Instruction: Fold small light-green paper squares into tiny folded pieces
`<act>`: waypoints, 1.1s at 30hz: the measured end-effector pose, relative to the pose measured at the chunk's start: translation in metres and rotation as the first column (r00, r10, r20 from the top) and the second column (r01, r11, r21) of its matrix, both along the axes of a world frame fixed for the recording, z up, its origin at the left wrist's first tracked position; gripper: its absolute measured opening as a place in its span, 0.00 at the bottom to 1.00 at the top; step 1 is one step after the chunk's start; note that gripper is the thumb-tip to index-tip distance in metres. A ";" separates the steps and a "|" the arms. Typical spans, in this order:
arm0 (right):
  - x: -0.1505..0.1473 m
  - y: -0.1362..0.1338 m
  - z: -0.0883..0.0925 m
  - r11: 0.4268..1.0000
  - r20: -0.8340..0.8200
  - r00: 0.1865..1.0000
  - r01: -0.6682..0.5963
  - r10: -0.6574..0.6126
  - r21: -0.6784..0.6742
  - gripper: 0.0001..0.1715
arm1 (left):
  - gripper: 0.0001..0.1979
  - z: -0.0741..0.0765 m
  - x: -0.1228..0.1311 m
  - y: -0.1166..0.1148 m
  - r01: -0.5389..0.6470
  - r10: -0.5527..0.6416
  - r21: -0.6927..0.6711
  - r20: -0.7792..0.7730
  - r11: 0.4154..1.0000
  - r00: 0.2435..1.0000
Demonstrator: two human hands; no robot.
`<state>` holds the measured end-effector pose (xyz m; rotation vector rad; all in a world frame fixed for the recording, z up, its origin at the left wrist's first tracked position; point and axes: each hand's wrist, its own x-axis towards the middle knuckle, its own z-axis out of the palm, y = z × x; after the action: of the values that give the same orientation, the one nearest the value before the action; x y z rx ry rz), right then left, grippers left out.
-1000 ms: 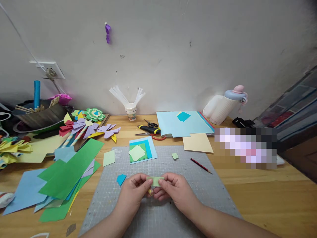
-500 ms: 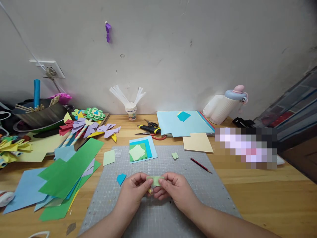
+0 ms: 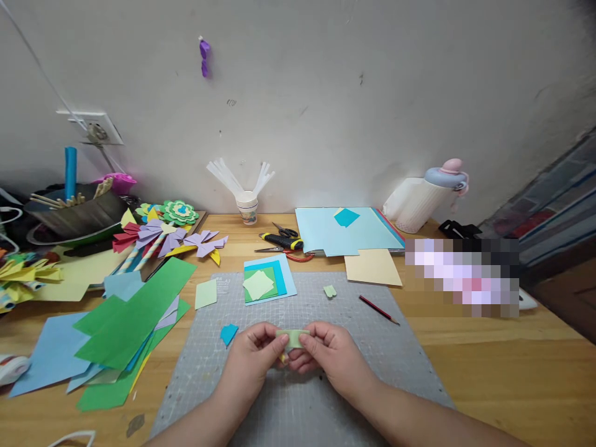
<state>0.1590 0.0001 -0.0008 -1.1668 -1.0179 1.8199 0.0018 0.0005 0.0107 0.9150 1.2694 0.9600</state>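
Both hands meet over the grey cutting mat and pinch a small pale green paper piece between them. My left hand grips its left end with thumb and fingers closed. My right hand pinches the right end the same way. A bit of yellow shows under the paper at my left fingertips. A small blue paper scrap lies on the mat just left of my left hand. A tiny pale green cut-out rests farther back on the mat.
Stacked square papers lie at the mat's far edge, with scissors and a cutter behind. Green and blue sheets spread at the left. A red pencil, a tan sheet, a light blue sheet pile and a bottle sit to the right.
The hands and the green paper stay almost still; the view has shifted very slightly.
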 end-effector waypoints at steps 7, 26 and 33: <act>0.000 0.001 -0.001 1.000 0.006 1.000 -0.004 0.004 0.001 0.28 | 0.16 -0.002 -0.001 0.000 0.006 -0.006 0.003 -0.003 1.000 1.000; 0.006 -0.004 0.006 0.956 0.056 0.966 -0.256 0.250 0.144 0.17 | 0.15 0.007 -0.002 -0.001 0.245 -0.246 -0.023 -0.083 0.969 0.966; 0.009 0.000 0.002 0.920 0.217 0.915 -0.371 0.340 0.124 0.07 | 0.13 0.007 -0.004 -0.001 0.332 -0.334 -0.038 -0.109 0.943 0.936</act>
<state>0.1678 0.0004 0.0009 -1.1261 -1.5476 1.8779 -0.0025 -0.0005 0.0172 1.1411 1.1681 0.6344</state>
